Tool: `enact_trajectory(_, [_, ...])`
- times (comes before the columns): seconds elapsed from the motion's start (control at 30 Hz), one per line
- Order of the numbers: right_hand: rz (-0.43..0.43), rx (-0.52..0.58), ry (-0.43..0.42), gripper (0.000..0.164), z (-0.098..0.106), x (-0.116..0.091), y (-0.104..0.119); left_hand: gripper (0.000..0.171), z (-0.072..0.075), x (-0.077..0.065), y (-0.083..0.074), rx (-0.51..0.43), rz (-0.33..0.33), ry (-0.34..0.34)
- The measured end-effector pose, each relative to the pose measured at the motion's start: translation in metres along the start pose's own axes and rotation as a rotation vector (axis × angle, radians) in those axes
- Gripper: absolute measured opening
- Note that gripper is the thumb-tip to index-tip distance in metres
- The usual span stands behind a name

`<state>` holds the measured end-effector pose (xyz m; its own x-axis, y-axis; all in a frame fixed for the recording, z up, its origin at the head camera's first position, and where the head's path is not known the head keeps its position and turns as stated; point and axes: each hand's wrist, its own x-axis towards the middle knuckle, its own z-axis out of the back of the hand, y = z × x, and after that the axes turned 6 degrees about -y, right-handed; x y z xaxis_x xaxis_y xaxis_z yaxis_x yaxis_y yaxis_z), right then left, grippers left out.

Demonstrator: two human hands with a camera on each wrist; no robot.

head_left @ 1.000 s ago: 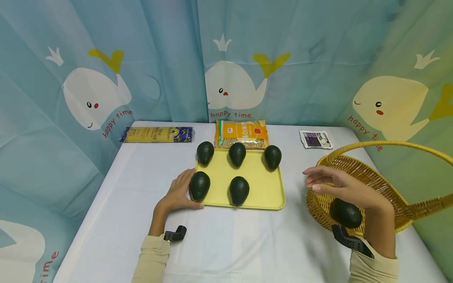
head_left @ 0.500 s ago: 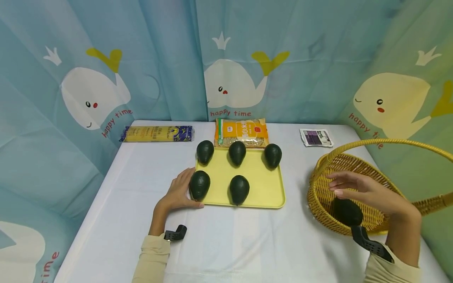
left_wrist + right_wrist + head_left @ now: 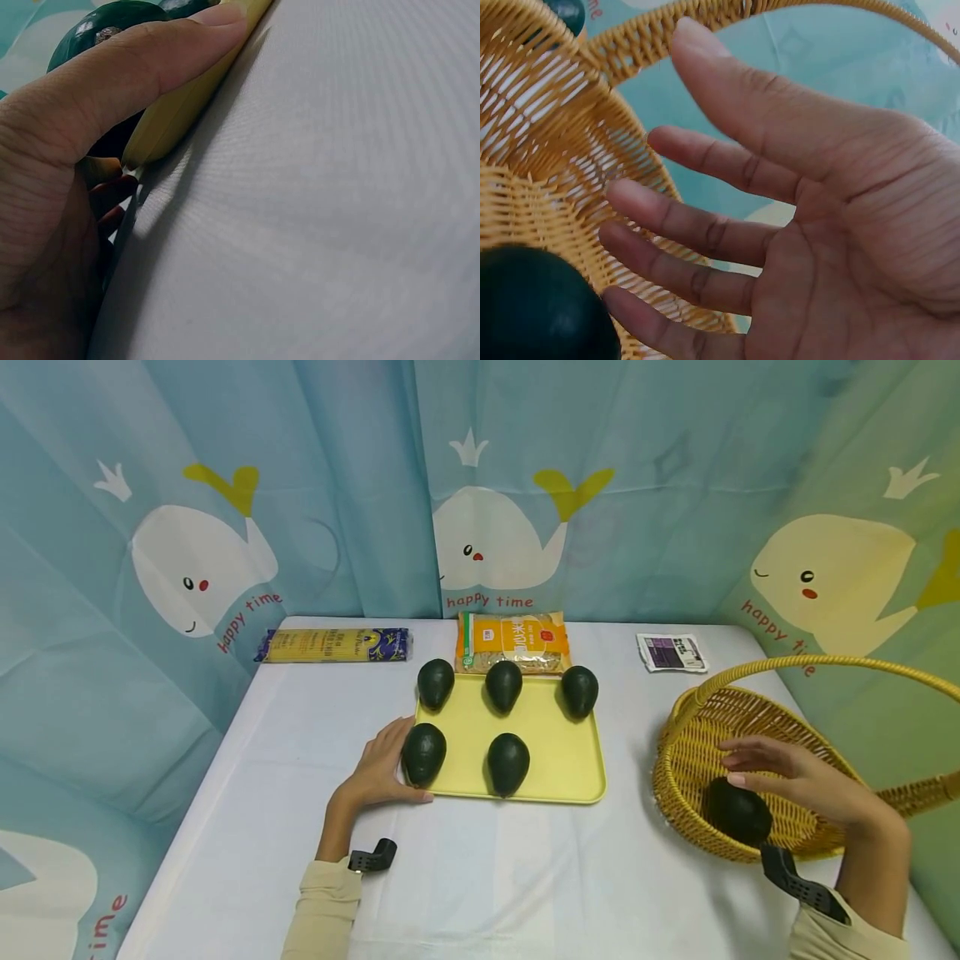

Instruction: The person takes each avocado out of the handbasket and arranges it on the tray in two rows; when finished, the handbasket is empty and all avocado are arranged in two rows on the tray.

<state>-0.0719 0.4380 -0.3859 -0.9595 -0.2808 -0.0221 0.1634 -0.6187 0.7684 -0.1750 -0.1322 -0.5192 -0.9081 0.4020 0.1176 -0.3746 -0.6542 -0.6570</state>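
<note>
My left hand (image 3: 382, 764) holds the near left corner of a yellow tray (image 3: 555, 768), its thumb (image 3: 172, 60) along the front rim and the other fingers at the left side. Several dark green avocados, one of them an avocado (image 3: 507, 765) in the front row, lie on the tray in two rows. At the right, my right hand (image 3: 806, 781) hovers over a wicker basket (image 3: 675, 793) with a tall handle, fingers spread and nothing in the palm. One avocado (image 3: 738, 814) lies inside the basket; in the right wrist view this avocado (image 3: 540, 307) is close to the fingertips.
Behind the tray lies an orange-and-clear food packet (image 3: 513, 643). A long yellow-and-purple packet (image 3: 333, 645) is at the back left, and a small white-and-purple sachet (image 3: 672, 653) at the back right. A printed blue curtain (image 3: 360, 527) encloses the white table (image 3: 465, 877).
My right hand has moved rightward, from above the basket's left rim to over its inside. The left hand, the tray and the avocados have stayed in place.
</note>
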Motion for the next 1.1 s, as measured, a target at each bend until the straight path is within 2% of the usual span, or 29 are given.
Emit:
enact_trajectory(0.27, [-0.076, 0.004, 0.001, 0.037, 0.004, -0.008, -0.015, 0.13, 0.0, 0.001, 0.0, 0.007, 0.004, 0.008])
enact_trajectory(0.53, [-0.126, -0.003, 0.052, 0.037, 0.013, -0.01, -0.023, 0.131, 0.0, 0.001, -0.001, -0.007, 0.011, 0.006])
enact_trajectory(0.77, [-0.267, 0.075, 0.168, 0.039, 0.023, -0.007, -0.032, 0.13, 0.0, 0.001, -0.001, 0.001, 0.0, 0.006])
enact_trajectory(0.9, [-0.321, 0.112, 0.229, 0.036, 0.026, -0.004, -0.035, 0.129, 0.003, 0.0, -0.004, -0.012, 0.005, 0.005])
enact_trajectory(1.1, [-0.403, 0.13, 0.263, 0.04, 0.029, -0.001, -0.037, 0.13, 0.003, 0.0, -0.004, -0.013, 0.015, 0.013])
